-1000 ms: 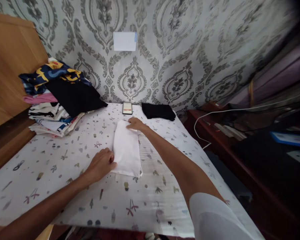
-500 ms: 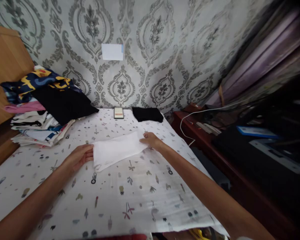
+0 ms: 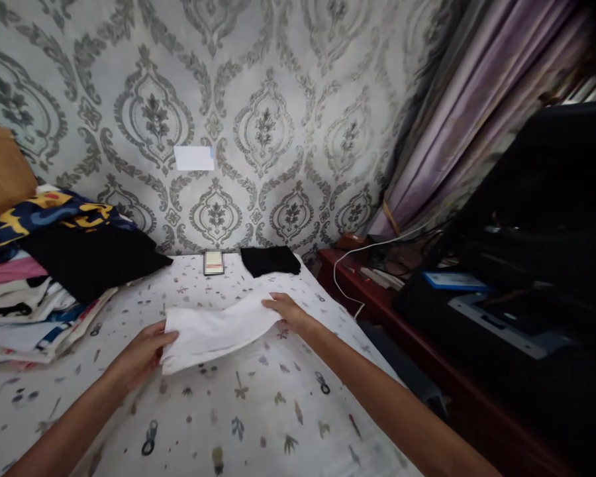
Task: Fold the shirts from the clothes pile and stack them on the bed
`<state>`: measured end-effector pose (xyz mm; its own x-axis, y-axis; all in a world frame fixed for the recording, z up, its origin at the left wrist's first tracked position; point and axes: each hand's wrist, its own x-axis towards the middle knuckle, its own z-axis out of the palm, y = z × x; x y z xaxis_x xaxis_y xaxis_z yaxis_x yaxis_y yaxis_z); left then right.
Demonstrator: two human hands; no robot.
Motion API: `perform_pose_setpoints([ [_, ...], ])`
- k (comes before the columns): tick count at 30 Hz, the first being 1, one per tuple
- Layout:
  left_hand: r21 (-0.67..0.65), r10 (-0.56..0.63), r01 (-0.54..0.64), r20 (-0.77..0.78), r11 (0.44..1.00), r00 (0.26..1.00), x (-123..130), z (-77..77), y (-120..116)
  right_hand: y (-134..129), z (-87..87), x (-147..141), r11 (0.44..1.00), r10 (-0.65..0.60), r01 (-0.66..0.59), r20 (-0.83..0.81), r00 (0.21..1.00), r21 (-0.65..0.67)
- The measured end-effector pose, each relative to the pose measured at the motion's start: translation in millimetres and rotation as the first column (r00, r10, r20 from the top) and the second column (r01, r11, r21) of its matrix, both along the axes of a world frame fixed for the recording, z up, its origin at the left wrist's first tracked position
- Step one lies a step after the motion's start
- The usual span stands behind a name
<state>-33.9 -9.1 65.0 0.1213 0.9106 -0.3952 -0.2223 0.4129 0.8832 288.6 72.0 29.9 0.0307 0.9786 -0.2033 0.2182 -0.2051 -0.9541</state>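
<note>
A folded white cloth garment [image 3: 218, 331] is stretched between my two hands over the printed bedsheet. Its exact kind I cannot make out. My left hand [image 3: 146, 348] grips its left end, thumb on top and fingers underneath. At the right end my right hand [image 3: 284, 310] pinches the upper corner. The cloth sags a little in the middle. Beyond it, near the wall, lies a folded black cloth [image 3: 271, 261], with a small framed card or device [image 3: 213, 262] to its left.
On the left rises a pile of folded clothes [image 3: 24, 318] with a black garment [image 3: 94, 258] draped over it. A red-brown table [image 3: 338, 265] with a white cable [image 3: 336, 271] and dark equipment stands at the right. Patterned wallpaper [image 3: 263, 126] backs the bed.
Both hands have lifted the white cloth slightly off the sheet. My left thumb now lies over its left end. The camera view has tilted up and turned right.
</note>
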Motion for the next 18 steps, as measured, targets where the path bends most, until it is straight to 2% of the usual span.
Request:
perform_pose_setpoints([
  [5,0.103,-0.023,0.020,0.027,0.995,0.999,40.2,8.5,69.6,31.8,11.8,55.0,0.987,-0.158,0.159,-0.079,0.984,0.012],
  [11,0.129,-0.047,0.046,0.006,0.991,0.999,108.8,4.5,157.9,90.8,20.3,117.5,0.934,-0.354,0.355,-0.024,0.935,0.038],
  [14,0.128,-0.050,0.054,-0.032,0.990,0.998,133.9,0.9,193.4,123.2,22.3,138.6,0.907,-0.418,0.417,0.016,0.908,0.053],
  [18,0.137,-0.030,0.035,-0.043,0.990,0.999,155.1,-4.7,234.1,162.0,22.2,155.7,0.895,-0.444,0.441,0.050,0.894,0.069],
])
